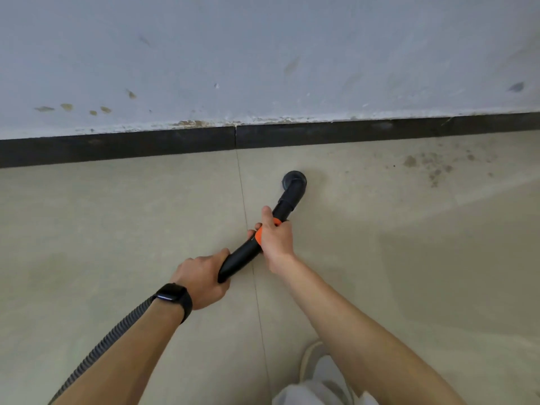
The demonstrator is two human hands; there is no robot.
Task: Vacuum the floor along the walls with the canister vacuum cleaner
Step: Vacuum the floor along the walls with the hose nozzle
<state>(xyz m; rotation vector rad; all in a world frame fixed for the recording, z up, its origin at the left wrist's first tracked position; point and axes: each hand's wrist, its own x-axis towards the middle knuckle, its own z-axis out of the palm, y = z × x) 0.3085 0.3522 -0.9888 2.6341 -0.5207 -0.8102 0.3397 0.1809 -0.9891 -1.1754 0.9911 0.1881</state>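
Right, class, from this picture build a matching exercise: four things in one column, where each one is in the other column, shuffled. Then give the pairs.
Things
1. nozzle
2. left hand
3. right hand
4. dirt patch

Places
A. grips the wand at the orange ring
B. on the floor, right of the nozzle, near the skirting
C. grips the wand's rear end, by the hose
D. down at the floor, apart from the skirting

Pairs: 1-D, 2-C, 3-A, 4-B

Scuffed pale wall (263,54), dark skirting (117,147), beige tiled floor (117,214), perhaps dusty.
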